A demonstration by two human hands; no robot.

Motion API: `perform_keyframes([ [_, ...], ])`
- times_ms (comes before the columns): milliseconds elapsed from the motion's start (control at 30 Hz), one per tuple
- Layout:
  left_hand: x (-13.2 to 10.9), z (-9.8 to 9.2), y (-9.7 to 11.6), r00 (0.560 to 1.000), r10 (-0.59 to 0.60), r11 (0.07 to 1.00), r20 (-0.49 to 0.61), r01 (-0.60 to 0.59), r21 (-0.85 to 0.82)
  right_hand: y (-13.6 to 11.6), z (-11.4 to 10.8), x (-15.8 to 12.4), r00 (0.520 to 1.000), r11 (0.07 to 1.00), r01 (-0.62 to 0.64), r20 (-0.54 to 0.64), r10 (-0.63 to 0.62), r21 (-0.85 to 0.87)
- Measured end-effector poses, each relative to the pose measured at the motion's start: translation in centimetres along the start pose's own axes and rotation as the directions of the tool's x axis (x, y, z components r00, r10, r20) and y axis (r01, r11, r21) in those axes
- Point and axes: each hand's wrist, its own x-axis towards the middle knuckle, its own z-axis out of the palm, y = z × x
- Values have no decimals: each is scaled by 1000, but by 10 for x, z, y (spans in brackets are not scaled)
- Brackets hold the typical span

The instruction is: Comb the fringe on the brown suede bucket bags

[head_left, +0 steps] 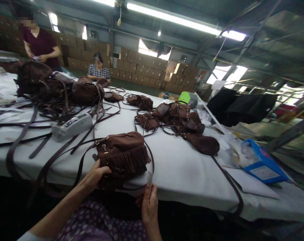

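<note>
A dark brown fringed handbag (124, 147) lies at the table's near edge, its fringe toward the right and its long strap looping around it. My left hand (93, 175) grips the bag's lower left side, the thumb on top and the other fingers hidden beneath. Just right of the bag, my right hand (149, 201) pinches a small white printed tag (149, 178) between thumb and fingers. The tag stands upright beside the strap; I cannot tell whether it is attached.
A grey tape dispenser (73, 126) sits left among trailing straps. Brown bags are piled at back left (59, 87) and right (179, 117). A blue box (264, 164) holds clear plastic. Two people work across the white-covered table (177, 170); stacked cartons (137, 68) line the back.
</note>
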Motion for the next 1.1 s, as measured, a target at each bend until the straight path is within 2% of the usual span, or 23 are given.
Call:
perform_keyframes([
  [100,-7,-8,3,999,-37,991,-23,34,-131,-14,1,-4,997,998,67,47,-66,-21],
  [167,-12,-12,8,999,-48,986,-12,46,-160,-29,-4,-4,977,972,209,68,-203,-104],
  [200,-15,-15,12,999,-29,989,14,31,-145,-37,-7,-2,949,935,314,87,-304,-163],
  [233,-18,-17,17,998,10,994,56,-4,-109,-46,-11,1,903,876,429,113,-414,-220],
  [300,-24,-20,28,979,112,994,172,-114,0,-65,-18,9,773,716,633,199,-602,-295],
  [367,-29,-21,35,939,185,970,289,-221,98,-85,-21,18,648,570,760,297,-702,-312],
  [433,-32,-20,37,909,195,953,368,-264,149,-106,-20,24,546,461,837,392,-740,-295],
  [533,-33,-17,34,880,165,961,445,-245,128,-138,-9,26,397,302,917,520,-756,-261],
  [633,-32,-15,31,850,170,974,498,-221,46,-162,11,22,289,157,955,661,-692,-253],
  [733,-32,-18,33,843,179,978,507,-207,-1,-169,29,23,250,65,962,763,-595,-265],
  [833,-34,-25,33,877,155,988,455,-128,-89,-162,30,30,255,26,955,773,-581,-295],
  [933,-34,-34,30,926,134,971,352,-51,-234,-148,13,40,238,-55,943,777,-583,-330],
  [1100,-34,-37,26,967,137,937,217,-55,-346,-122,-24,53,185,-179,929,826,-533,-323],
])
